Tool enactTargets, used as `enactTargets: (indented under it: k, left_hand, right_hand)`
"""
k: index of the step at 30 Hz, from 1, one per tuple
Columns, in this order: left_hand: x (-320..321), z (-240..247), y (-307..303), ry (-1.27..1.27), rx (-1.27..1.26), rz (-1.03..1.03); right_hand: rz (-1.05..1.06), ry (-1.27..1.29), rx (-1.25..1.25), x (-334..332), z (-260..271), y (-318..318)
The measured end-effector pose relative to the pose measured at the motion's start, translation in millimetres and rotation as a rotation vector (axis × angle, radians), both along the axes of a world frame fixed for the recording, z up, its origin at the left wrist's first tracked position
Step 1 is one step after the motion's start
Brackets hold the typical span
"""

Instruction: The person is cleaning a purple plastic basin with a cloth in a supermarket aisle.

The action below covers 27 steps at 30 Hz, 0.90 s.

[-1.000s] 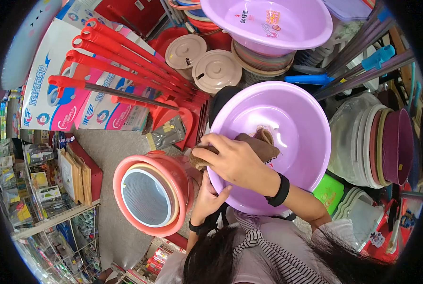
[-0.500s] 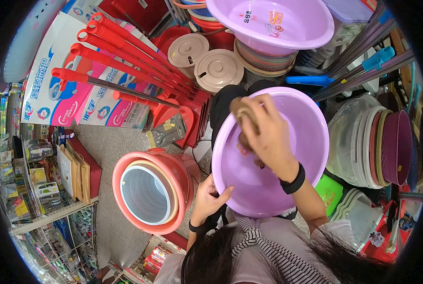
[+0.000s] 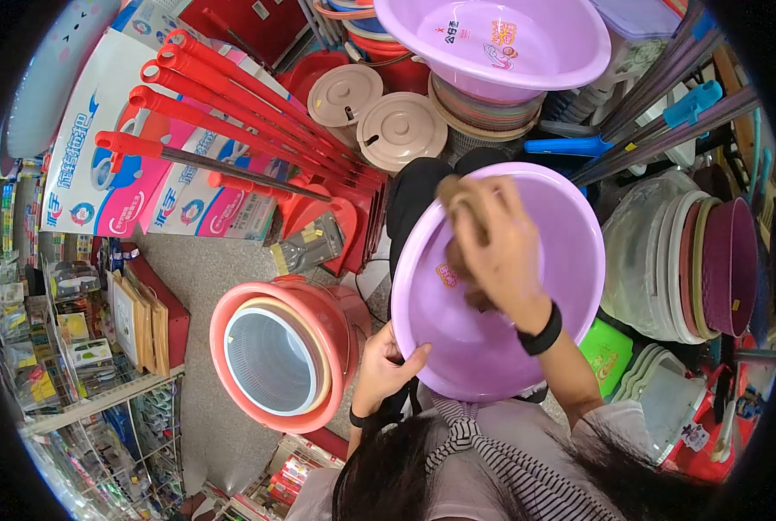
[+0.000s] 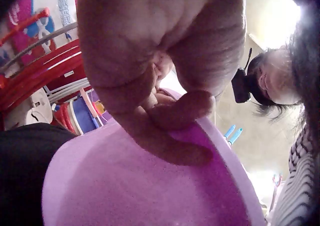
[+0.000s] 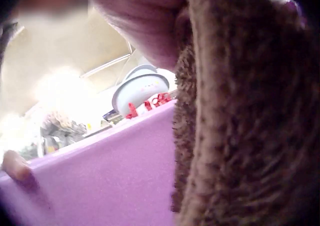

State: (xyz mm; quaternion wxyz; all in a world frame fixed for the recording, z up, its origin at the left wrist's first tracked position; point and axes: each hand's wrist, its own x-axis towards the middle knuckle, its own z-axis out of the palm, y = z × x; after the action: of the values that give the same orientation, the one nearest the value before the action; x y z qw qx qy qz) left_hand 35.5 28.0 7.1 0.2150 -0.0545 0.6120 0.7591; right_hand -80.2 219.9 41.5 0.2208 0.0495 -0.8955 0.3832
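A light purple plastic basin [image 3: 570, 243] is tilted in front of the person's body. With thumb and fingers over its near-left rim, the left hand [image 3: 385, 366] grips it; the left wrist view shows those fingers curling over the edge. Inside the basin, the right hand [image 3: 508, 256] holds a bunched brown cloth [image 3: 450, 189] against the far-left part of the inner wall. Close up in the right wrist view, the cloth [image 5: 255, 111] has a fuzzy pile and a stitched hem. A small printed design [image 3: 445, 275] shows on the basin beside the cloth.
Nested pails in a coral bucket [image 3: 344, 304] stand on the floor at left. Red mop handles [image 3: 231, 113] lean against boxes. Another purple basin [image 3: 561, 43] sits on a stack beyond. Stacked tubs [image 3: 731, 269] and grey poles [image 3: 657, 130] are at right, a goods rack [image 3: 101, 408] at far left.
The right hand has carried the cloth from the left rim to the far-left inner wall, then slightly right. The basin has tilted, its print appearing further left. The left hand keeps hold of the rim.
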Motion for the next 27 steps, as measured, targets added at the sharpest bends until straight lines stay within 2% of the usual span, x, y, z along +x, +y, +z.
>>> enactTargets:
  k: [4, 9, 14, 16, 20, 22, 24, 26, 27]
  left_hand:
    - [-1.7, -4.8, 0.3, 0.034, 0.005, -0.015]
    - [-6.2, -7.2, -2.8, 0.033, -0.035, -0.044]
    - [0.9, -7.7, -7.2, 0.043, -0.010, 0.000]
    - [1.4, -4.4, -8.2, 0.019, -0.003, -0.027]
    - [-5.3, -2.2, -12.0, -0.053, -0.031, -0.097]
    - [-9.7, -8.2, -17.2, 0.212, -0.082, -0.208]
    - [-16.7, -10.3, -28.7, 0.264, -0.136, -0.254]
    - [-22.7, -8.6, -35.5, 0.307, -0.084, -0.118]
    - [-23.9, -6.1, -34.5, 0.197, -0.020, -0.044]
  right_hand:
    - [-0.055, -0.021, 0.021, -3.1, 1.5, 10.3]
    - [0.319, -0.111, -0.004, 26.5, 7.8, -28.3]
    - [0.157, -0.129, -0.024, 5.4, 7.4, 4.4]
    - [-0.107, -0.056, 0.028, -6.4, 7.5, 23.4]
    - [-0.099, -0.098, -0.009, -10.3, 1.8, 37.6]
    - [-0.041, -0.073, -0.061, -10.3, -6.6, 35.2]
    - [-0.004, -0.101, -0.087, -9.1, -5.1, 32.8]
    - [0.101, -0.161, -0.077, -5.9, -0.1, 27.1]
    - [0.166, -0.138, -0.117, -5.2, 2.2, 21.5]
